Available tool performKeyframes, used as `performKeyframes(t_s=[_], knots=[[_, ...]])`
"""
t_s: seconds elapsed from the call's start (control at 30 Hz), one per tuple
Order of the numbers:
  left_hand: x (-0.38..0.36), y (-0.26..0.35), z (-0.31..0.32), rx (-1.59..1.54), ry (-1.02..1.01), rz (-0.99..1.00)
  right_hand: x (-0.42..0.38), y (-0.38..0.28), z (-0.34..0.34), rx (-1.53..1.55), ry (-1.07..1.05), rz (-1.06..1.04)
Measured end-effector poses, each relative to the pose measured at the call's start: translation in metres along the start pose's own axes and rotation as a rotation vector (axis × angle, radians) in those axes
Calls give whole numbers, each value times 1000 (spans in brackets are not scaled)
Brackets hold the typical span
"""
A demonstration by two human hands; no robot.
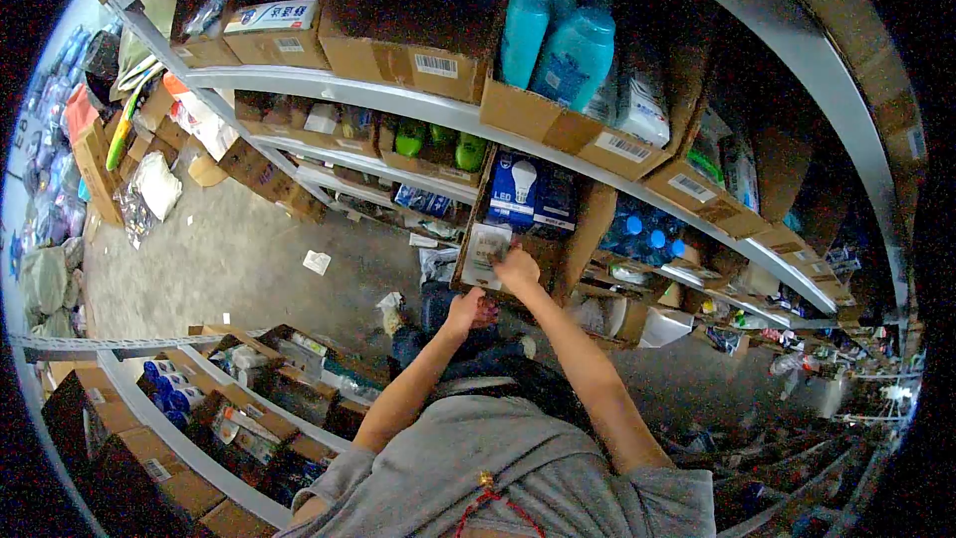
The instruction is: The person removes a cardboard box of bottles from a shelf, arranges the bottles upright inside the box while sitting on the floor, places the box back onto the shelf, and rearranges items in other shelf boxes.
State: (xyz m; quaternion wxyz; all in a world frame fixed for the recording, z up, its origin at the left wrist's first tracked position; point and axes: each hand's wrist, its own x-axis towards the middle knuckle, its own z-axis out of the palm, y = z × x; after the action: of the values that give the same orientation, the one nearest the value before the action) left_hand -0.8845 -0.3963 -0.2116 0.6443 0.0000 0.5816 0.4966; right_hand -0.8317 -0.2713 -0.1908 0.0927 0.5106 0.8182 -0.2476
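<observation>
An open cardboard box (578, 244) juts out from the middle shelf in front of me. Inside it stand blue LED bulb boxes (513, 189), and a pale, flat packet (486, 253) lies at the near end. My right hand (518, 270) reaches in with its fingers closed at the packet's right side; the fingertips are partly hidden. Just below the near edge of the box is my left hand (469, 313), its fingers curled. Whatever those fingers grip is too small or too hidden to name.
Turquoise bottles (573, 50) fill a box on the shelf above. Green items (438, 141) sit to the left, blue-capped bottles (652, 239) to the right. Another rack (224, 473) of boxes stands at lower left. Loose packaging (154, 184) litters the concrete floor (249, 249).
</observation>
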Motion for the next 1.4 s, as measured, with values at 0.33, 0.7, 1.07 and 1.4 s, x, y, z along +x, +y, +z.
performKeyframes(t_s=[0.33,0.7,1.07,1.4], knots=[[-4,4,0,48,20,28,7,-12,22,625,28,-320],[11,9,-7,-90,-71,-152,9,-11,13,398,151,-401],[40,-9,-15,-204,-232,-178,59,-34,-47,295,650,-153],[30,-2,-21,-104,-207,-244,65,-65,-53,-10,403,146]])
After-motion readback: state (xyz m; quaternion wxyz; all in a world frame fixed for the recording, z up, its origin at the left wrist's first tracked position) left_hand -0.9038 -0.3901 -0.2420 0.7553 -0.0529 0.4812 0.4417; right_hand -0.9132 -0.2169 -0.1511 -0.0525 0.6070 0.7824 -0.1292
